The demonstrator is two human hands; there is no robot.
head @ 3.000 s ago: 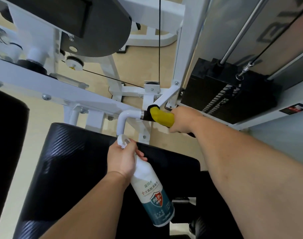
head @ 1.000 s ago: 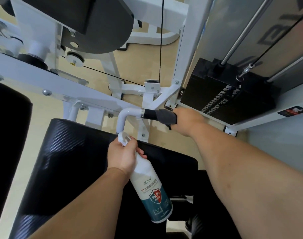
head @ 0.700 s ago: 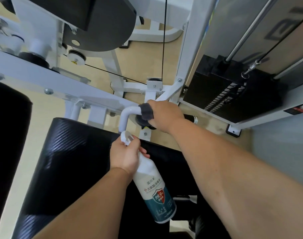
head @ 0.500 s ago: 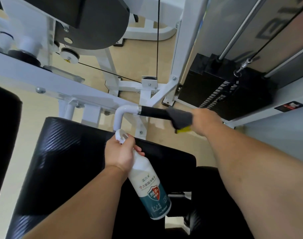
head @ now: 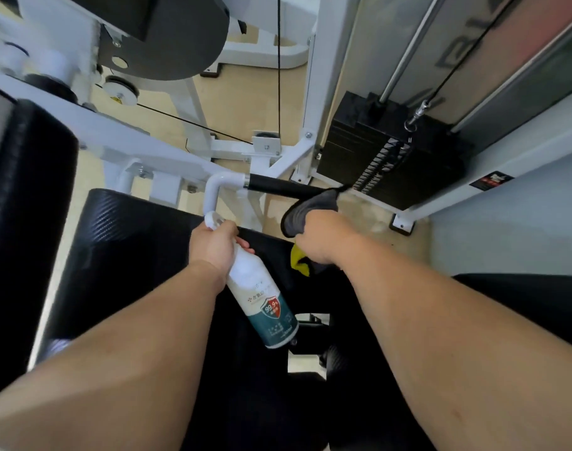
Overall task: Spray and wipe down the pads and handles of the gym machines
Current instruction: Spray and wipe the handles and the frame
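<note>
My left hand grips the neck of a white spray bottle with a teal label, held nozzle-up over the black seat pad. My right hand is closed on a grey and yellow cloth, just below the free end of the machine's black handle grip. The cloth's tip still trails near that end of the grip. The grip runs right from a white bent tube.
A black weight stack with steel guide rods stands right of the handle. White frame bars, a cable and a pulley cross the upper left. Another black pad fills the left edge. Beige floor lies below.
My right hand slid the cloth back and forth along the grip, then came off its end and dropped toward me. The left hand and bottle stayed nearly still.
</note>
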